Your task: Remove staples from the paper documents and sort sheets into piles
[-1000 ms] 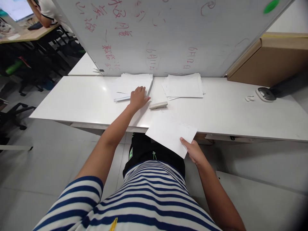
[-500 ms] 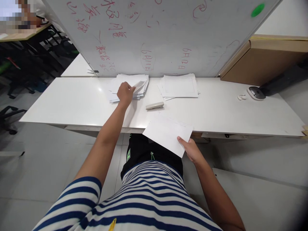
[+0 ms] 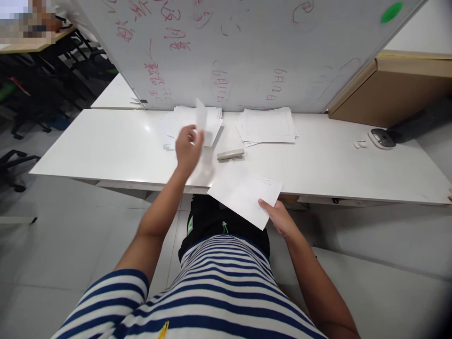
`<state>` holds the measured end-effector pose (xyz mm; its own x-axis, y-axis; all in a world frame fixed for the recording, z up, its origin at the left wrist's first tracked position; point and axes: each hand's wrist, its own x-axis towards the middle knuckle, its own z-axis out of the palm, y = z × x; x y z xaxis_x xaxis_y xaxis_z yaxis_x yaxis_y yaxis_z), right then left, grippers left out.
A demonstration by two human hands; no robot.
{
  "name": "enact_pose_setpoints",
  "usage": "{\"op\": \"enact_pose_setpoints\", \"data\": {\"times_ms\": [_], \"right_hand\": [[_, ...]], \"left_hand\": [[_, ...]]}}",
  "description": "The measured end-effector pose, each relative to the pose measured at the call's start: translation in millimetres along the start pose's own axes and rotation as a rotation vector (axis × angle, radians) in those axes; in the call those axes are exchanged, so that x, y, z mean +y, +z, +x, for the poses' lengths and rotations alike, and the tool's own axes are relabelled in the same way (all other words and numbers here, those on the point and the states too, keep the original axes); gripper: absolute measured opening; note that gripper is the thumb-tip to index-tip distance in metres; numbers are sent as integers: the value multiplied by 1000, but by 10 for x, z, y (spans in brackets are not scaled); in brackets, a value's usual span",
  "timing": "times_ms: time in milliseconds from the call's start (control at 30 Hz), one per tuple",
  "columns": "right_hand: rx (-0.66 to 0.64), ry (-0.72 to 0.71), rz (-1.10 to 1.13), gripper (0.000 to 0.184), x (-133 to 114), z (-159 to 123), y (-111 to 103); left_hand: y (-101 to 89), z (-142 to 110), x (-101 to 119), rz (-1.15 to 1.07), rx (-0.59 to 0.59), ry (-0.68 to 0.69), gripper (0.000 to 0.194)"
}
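Note:
My left hand (image 3: 189,147) is closed on a sheet of paper (image 3: 201,114), which stands bent upward and is slightly blurred. Behind and below that sheet lies the left paper stack (image 3: 183,115), its edges uneven. My right hand (image 3: 277,215) grips white paper sheets (image 3: 243,195) at their right corner, thumb on top, over the desk's front edge. Between the two hands, a beige stapler (image 3: 230,155) rests on the desk. Farther back sits the right paper stack (image 3: 270,125), apart from both hands.
A whiteboard (image 3: 247,56) with red writing stands along the back of the white desk (image 3: 106,141). At the right are a cardboard box (image 3: 384,94), a dark-topped white device (image 3: 382,138) and a small white object (image 3: 360,144). Office chairs (image 3: 14,165) stand at far left.
My left hand has drawn a sheet up off the left stack and moved slightly right and nearer to me. My right hand holds its paper in nearly the same place.

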<state>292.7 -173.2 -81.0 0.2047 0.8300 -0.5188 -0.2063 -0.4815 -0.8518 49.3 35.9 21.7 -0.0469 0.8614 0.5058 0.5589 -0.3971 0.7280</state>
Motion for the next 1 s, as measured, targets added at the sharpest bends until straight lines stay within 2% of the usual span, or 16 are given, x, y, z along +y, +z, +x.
{"op": "enact_pose_setpoints", "data": {"times_ms": [133, 167, 233, 300, 400, 533, 600, 667, 767, 833, 867, 933, 1000], "right_hand": [[-40, 34, 52, 52, -47, -6, 61], [-50, 37, 88, 52, -62, -12, 88], [-68, 10, 176, 55, -92, -31, 147], [-61, -57, 239, 64, -110, -53, 197], [-21, -112, 204, 69, -89, -77, 226], [34, -94, 95, 55, 24, -74, 165], [67, -90, 47, 51, 74, -68, 109], [71, -84, -14, 49, 87, -78, 54], [13, -96, -106, 49, 11, -132, 0], [-56, -109, -150, 50, -82, -177, -8], [-92, -115, -170, 50, -132, -194, -5], [-156, -129, -199, 49, -222, -209, 12], [-210, -140, -214, 50, -287, -196, 32]], "left_hand": [[-31, -1073, 416, 93, -493, 499, 24], [3, -1304, 473, 92, -608, 547, 22], [96, -1644, 534, 79, -777, 516, 21], [190, -1820, 564, 49, -865, 407, 24], [275, -1869, 624, 0, -915, 286, 28], [211, -1770, 674, -92, -1033, 330, 33], [104, -1703, 607, -99, -1012, 314, 32], [-33, -1644, 460, -35, -861, 201, 29], [-257, -1595, 163, 106, -536, -88, 28], [-398, -1590, -8, 113, -423, -311, 30], [-461, -1593, -70, 68, -438, -421, 34], [-563, -1595, -143, -96, -550, -610, 40], [-629, -1583, -162, -262, -628, -716, 45]]}}
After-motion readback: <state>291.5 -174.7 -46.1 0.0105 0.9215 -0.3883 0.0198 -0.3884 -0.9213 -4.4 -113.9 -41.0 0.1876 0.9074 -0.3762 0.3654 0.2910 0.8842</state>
